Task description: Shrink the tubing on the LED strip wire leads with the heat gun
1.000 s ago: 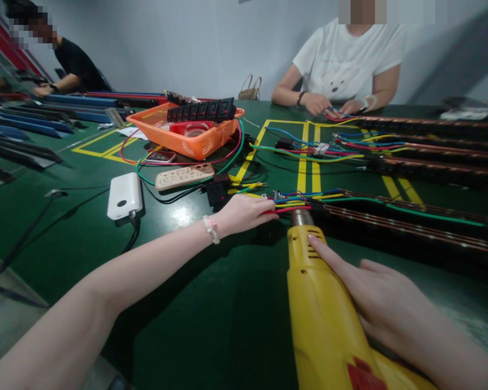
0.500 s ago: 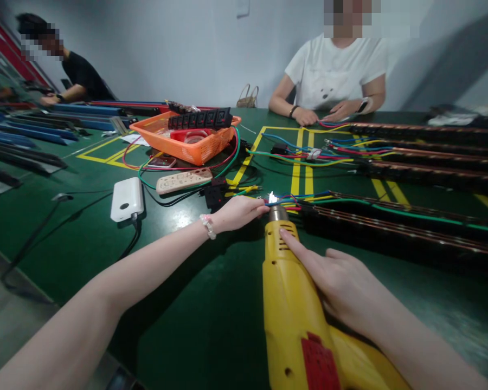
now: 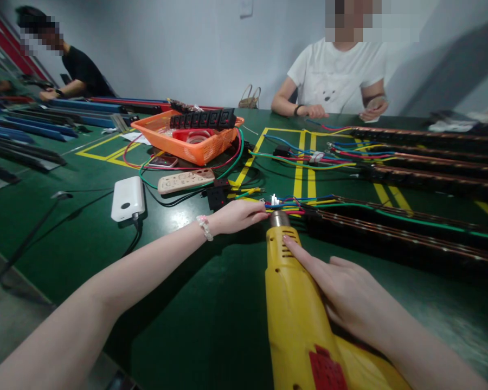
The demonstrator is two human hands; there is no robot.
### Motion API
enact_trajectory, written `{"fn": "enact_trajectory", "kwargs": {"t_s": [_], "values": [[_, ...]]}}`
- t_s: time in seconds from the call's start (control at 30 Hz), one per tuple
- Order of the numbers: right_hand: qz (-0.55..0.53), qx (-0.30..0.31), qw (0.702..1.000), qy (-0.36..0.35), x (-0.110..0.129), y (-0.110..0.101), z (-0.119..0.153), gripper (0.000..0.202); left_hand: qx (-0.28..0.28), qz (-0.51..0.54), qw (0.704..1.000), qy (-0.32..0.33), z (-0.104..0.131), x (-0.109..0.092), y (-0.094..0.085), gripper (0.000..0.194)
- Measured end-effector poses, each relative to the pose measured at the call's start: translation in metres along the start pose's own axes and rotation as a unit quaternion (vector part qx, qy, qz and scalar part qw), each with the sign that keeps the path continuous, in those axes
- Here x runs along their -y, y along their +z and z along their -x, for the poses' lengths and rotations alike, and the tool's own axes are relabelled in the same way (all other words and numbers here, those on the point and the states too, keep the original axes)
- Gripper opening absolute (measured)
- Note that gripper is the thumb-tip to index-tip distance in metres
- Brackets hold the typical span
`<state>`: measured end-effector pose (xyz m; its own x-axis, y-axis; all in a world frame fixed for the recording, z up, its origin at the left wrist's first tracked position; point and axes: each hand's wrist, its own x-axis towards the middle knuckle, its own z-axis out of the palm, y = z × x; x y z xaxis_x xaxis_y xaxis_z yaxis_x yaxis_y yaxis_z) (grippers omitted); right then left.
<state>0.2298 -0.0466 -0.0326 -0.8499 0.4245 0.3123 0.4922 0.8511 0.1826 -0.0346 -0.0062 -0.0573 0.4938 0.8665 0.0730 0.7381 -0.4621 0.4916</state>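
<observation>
One left hand pinching wires, right hand closed round heat gun

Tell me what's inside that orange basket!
Something red sits inside the orange basket, and a row of black blocks lies across the top. They cover much of the bottom, so I can't tell what's underneath.

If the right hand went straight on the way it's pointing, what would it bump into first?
The right hand holds a yellow heat gun, so the metal nozzle leads. First in line are probably the coloured wires by the left hand, though the gap's depth is hard to judge.
</observation>
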Motion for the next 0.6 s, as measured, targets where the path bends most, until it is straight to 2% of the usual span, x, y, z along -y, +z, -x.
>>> {"fn": "enact_trajectory", "kwargs": {"t_s": [0.37, 0.5, 0.6], "values": [[0.014, 0.029, 0.999, 0.011, -0.014, 0.003, 0.012, 0.089, -0.015, -0.043, 0.999, 0.008, 0.003, 0.006, 0.000, 0.041], [0.029, 0.021, 0.999, 0.007, -0.016, 0.003, 0.015, 0.084, -0.046, -0.112, 0.993, -0.005, 0.004, 0.000, 0.003, 0.040], [0.042, 0.009, 0.999, 0.002, -0.015, 0.002, 0.015, 0.080, -0.069, -0.203, 0.977, 0.020, 0.002, -0.003, 0.008, 0.037]]}}
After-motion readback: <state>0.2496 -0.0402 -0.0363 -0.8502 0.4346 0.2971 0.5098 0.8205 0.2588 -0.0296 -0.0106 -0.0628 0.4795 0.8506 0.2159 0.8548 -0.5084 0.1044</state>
